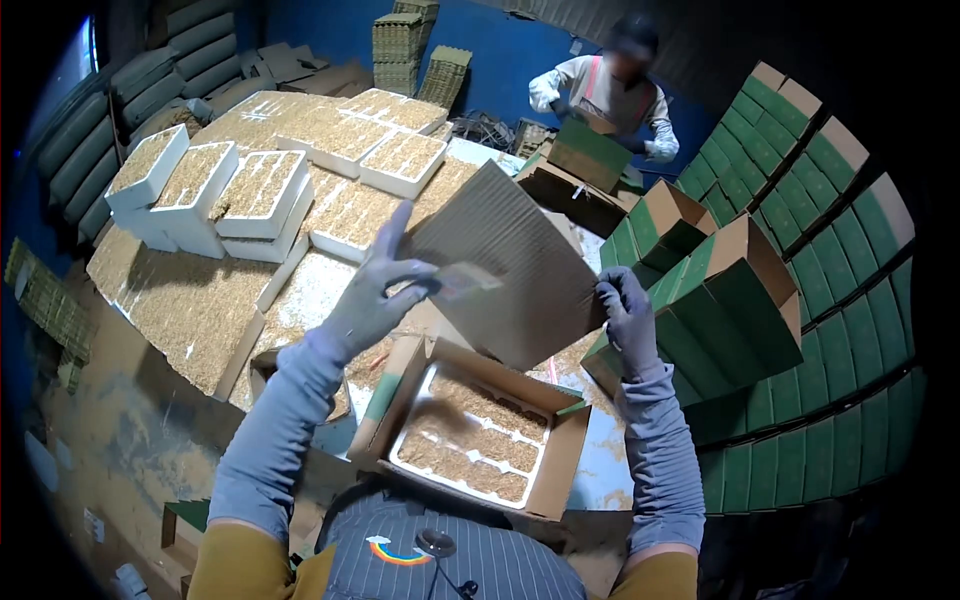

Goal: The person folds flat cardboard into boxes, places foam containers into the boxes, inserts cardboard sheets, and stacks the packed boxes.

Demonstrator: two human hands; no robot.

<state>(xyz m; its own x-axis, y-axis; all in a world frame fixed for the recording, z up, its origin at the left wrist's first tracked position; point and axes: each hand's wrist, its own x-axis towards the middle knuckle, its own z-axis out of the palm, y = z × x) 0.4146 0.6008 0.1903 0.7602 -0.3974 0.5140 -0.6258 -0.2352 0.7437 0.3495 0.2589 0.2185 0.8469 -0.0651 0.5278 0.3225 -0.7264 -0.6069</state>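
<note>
A flat cardboard sheet is held up, tilted, above an open cardboard box. My right hand, gloved, pinches the sheet's right corner. At the sheet's left side is my left hand, also gloved, its fingers spread; a blurred pale patch lies by its fingertips, and I cannot make out what it is. Inside the box sits a white foam tray filled with brown shavings in rows. The box's left flap, with a green patch, stands folded outward.
White trays of shavings are stacked at the left on a shavings-covered table. Green boxes stand at the right, before tall rows of green cartons. Across the table, a co-worker handles a green box.
</note>
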